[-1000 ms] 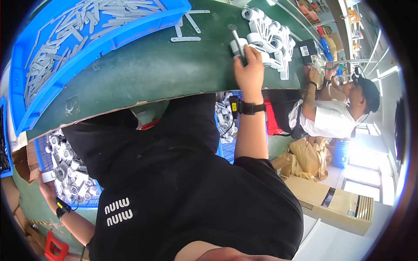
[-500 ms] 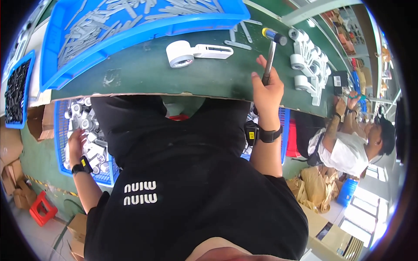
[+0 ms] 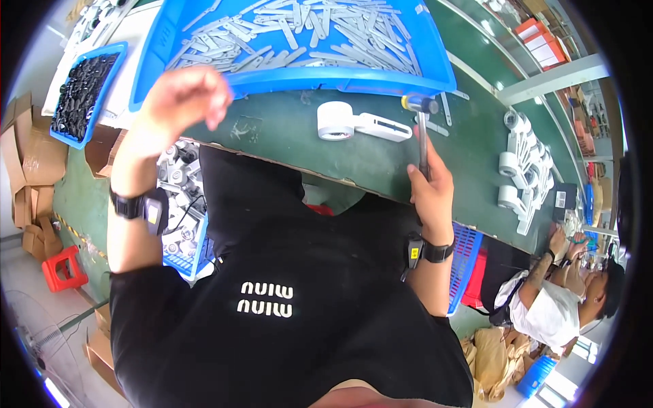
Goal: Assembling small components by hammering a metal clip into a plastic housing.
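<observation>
A hammer (image 3: 423, 139) with a metal shaft and a small yellow-and-dark head stands nearly upright in my right hand (image 3: 434, 190), whose fingers are wrapped round its handle. Just left of the hammer head, a white plastic part (image 3: 336, 122) with a round cup and a slotted arm lies on the green table (image 3: 286, 136). My left hand (image 3: 183, 98) is raised over the table's left side, in front of the large blue bin (image 3: 340, 81). Its fingers look curled but are smeared by motion, and I cannot make out anything in them.
Grey flat strips fill the blue bin. A smaller blue tray (image 3: 121, 61) of black pieces stands left of it. Several white parts (image 3: 524, 166) are stacked on the right. Below the table's edge sits a blue crate (image 3: 185, 264) of white parts. A co-worker (image 3: 544, 306) sits far right.
My left hand has come up from the crate of white parts to above the table. The view has shifted, moving the scene rightward. My right hand still holds the hammer.
</observation>
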`<action>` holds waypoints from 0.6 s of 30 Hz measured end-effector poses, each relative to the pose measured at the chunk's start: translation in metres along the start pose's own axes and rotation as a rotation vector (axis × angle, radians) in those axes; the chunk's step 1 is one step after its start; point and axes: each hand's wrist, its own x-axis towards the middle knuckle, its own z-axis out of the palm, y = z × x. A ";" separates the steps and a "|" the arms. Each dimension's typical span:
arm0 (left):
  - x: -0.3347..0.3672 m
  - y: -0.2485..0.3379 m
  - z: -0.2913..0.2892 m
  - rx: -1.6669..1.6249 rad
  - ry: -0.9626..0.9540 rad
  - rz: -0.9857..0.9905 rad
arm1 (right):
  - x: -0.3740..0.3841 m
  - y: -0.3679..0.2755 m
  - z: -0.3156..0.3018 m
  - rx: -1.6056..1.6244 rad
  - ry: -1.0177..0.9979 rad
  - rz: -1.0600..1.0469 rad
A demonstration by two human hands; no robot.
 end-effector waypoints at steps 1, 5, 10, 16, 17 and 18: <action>0.019 0.005 0.004 0.058 0.099 0.007 | -0.003 -0.017 0.004 0.101 -0.002 0.083; 0.100 0.007 0.010 -0.221 0.196 -0.049 | -0.001 0.001 -0.009 0.433 0.026 0.085; 0.203 -0.026 0.011 0.438 0.130 -0.070 | -0.005 0.015 -0.014 0.660 0.117 0.059; 0.258 -0.051 0.014 1.200 0.012 0.386 | -0.007 0.020 -0.014 0.704 0.165 -0.007; 0.263 -0.046 0.020 1.074 -0.125 0.274 | -0.007 0.021 -0.014 0.707 0.181 -0.017; 0.267 -0.041 0.027 0.945 -0.257 0.163 | -0.008 0.022 -0.015 0.705 0.191 -0.018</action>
